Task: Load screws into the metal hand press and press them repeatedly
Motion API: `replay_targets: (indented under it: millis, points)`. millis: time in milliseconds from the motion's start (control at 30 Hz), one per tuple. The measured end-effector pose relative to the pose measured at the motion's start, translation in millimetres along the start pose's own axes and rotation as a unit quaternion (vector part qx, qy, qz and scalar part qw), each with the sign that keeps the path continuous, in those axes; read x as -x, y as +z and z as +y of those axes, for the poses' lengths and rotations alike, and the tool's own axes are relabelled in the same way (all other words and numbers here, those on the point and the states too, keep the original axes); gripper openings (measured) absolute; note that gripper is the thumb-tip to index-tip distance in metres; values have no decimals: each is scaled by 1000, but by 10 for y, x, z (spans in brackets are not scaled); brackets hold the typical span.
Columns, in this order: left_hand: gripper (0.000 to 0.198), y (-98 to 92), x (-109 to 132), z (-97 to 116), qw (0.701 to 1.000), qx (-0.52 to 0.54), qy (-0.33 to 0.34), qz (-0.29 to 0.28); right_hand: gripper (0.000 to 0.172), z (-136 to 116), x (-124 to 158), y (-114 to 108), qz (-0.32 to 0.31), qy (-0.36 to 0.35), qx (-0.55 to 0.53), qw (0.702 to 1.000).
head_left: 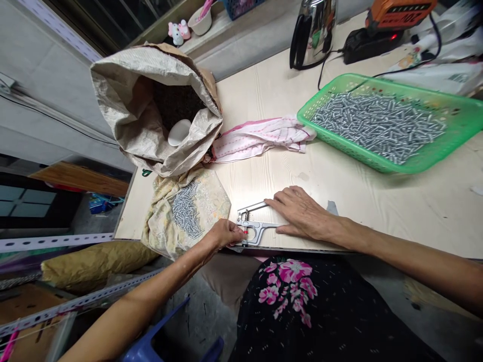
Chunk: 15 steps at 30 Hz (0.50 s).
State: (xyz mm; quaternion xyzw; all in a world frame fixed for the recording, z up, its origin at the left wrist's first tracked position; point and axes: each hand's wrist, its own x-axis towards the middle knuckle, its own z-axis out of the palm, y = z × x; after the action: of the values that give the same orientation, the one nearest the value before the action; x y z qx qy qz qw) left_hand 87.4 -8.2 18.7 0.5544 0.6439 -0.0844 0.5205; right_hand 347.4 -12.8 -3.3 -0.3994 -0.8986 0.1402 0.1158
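Silver hand-press pliers (260, 227) lie at the table's front edge, with a small spring on their post and a red bit at the jaw. My right hand (302, 213) grips their two handles, fingers on the upper lever and thumb by the lower one. At the jaw end, my left hand (228, 234) is closed in a pinch; what sits between its fingertips is too small to make out. Just left of the pliers, a pile of small silvery metal pieces (186, 211) rests on a yellowish patterned cloth (217, 193).
A green basket (350, 153) at the right holds many similar metal pieces. An open paper-like sack (128, 120) with a white dish inside stands back left. A pink-and-white towel (260, 138), a kettle (315, 35) and a battery charger (372, 45) lie farther back.
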Motion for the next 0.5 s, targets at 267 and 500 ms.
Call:
replay_targets:
  millis: [267, 500]
  points:
    - [41, 326, 90, 365, 861, -300, 368, 182, 52, -34, 49, 111, 41, -1, -40, 998]
    - [66, 293, -254, 498, 837, -344, 411, 113, 65, 11, 151, 97, 56, 46, -5, 997]
